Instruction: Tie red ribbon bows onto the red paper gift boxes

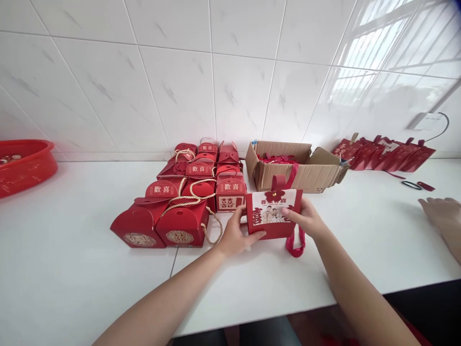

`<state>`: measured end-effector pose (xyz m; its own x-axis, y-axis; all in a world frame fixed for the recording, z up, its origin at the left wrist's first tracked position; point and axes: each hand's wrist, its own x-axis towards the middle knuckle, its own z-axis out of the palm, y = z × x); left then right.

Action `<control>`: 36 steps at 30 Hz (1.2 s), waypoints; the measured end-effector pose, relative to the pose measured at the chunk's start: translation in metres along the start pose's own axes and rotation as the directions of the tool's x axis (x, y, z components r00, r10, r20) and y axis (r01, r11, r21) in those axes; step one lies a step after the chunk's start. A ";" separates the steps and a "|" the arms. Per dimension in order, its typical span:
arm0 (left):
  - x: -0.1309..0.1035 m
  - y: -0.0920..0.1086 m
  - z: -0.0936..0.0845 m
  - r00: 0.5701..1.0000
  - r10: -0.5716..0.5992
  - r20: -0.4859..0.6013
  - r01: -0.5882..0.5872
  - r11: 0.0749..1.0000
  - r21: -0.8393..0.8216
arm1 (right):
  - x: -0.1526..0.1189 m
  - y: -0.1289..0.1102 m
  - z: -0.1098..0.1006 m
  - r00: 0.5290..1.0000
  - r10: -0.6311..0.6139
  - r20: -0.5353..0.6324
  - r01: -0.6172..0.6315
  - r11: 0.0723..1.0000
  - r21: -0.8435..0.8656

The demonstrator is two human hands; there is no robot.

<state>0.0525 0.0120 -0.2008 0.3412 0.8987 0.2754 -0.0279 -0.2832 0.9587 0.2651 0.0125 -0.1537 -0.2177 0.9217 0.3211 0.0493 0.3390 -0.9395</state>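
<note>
Holding upright gift bag (273,213) (face forward).

One cardboard box (298,173), one red basin (25,166).

The white tabletop (72,269) lies bare across the lower left of the frame, a wide open stretch from the near edge to the tiled wall. At centre left a packed cluster of red folded gift boxes with rope handles (187,202) blocks the way, standing just beside the left hand (236,238). Behind the red card bag (273,214) held in both hands, an open brown cardboard box (298,170) bars the path to the wall. Right of the right hand (306,218) the surface is bare until another person's hand (442,216) at the right edge. A red plastic basin (23,166) fills the far left; flat red bags (385,154) line the wall at upper right.
</note>
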 end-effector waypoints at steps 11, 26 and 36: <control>0.000 0.003 0.001 0.997 -0.077 -0.022 0.077 0.997 0.000 | 0.002 -0.006 0.014 0.978 0.182 -0.105 -0.158 0.967 0.202; 0.002 0.003 0.000 0.995 -0.080 -0.053 0.074 0.993 -0.097 | 0.005 0.010 0.003 0.993 0.113 0.021 -0.114 0.988 0.105; 0.006 -0.003 0.004 0.995 -0.068 -0.076 0.064 0.996 -0.055 | 0.012 0.019 0.000 0.972 0.157 0.174 -0.159 0.987 -0.002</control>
<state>0.0580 0.0174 -0.2027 0.2699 0.9387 0.2144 -0.0575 -0.2065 0.9768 0.2631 0.0301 -0.1682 -0.3739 0.9163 0.1436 0.0855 0.1883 -0.9784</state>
